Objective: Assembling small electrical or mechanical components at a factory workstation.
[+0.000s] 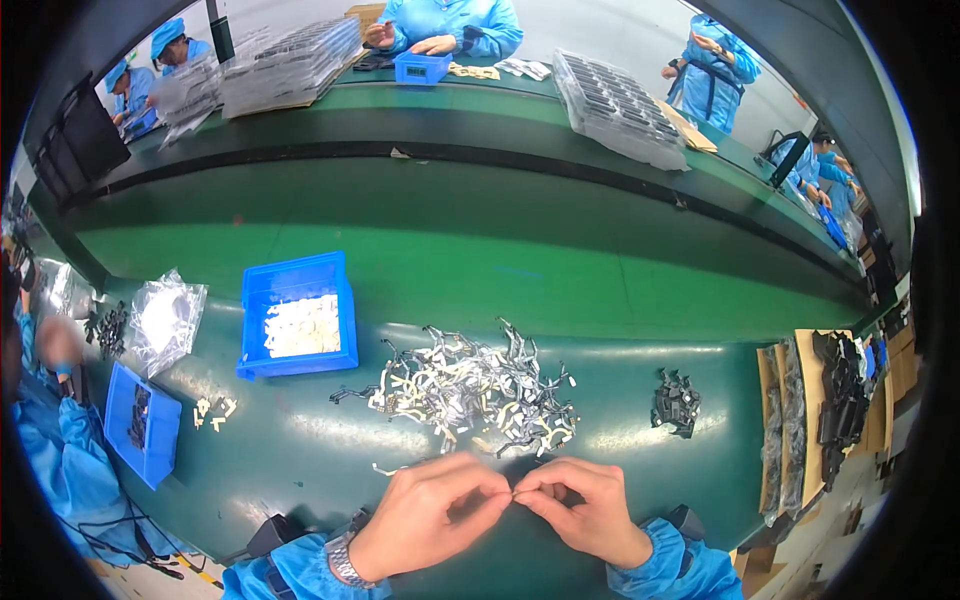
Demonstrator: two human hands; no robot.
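Close to the table's near edge, my left hand (pixel 435 515) and my right hand (pixel 585 508) meet fingertip to fingertip. Each pinches thumb against forefinger on something too small to make out. Just beyond them lies a loose heap of small black, white and cream parts (pixel 470 385), some with curved cable-like pieces. A few stray bits rest by my left hand, at the heap's near side. Blue sleeves cover both forearms, and a patterned band circles my left wrist.
Left of the heap stands a blue bin (pixel 350 330) with cream pieces inside. Farther left are a few cream pieces (pixel 214 412), a clear plastic bag (pixel 166 318) and another blue bin (pixel 165 455) beside a co-worker. Small black parts (pixel 677 403) and cardboard-backed packs (pixel 815 420) lie right. Co-workers sit beyond.
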